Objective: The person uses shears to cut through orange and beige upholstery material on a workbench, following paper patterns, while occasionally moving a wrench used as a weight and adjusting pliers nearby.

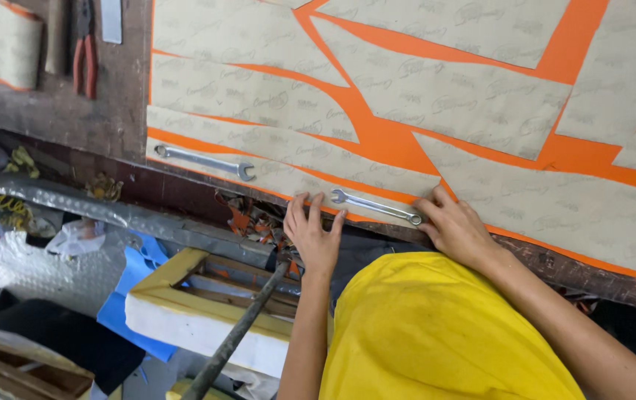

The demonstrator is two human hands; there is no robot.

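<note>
My left hand [313, 235] rests with fingers spread on the near edge of the workbench, touching the beige paper pattern piece [310, 152] that lies on the orange sheet [385, 141]. My right hand [455, 230] lies flat on the same edge, fingertips at the ring end of a steel spanner [374, 207] that weighs the paper down. Neither hand grips anything. A second spanner [203, 161] lies farther left on the paper's edge. My yellow shirt [436, 333] fills the lower middle.
Red-handled pliers [85, 48] lie on the wooden bench top at the upper left. Below the bench are a yellow wooden frame on white foam [199, 311], a dark metal rod [240, 330], a metal strip [125, 215], blue sheet scraps and clutter.
</note>
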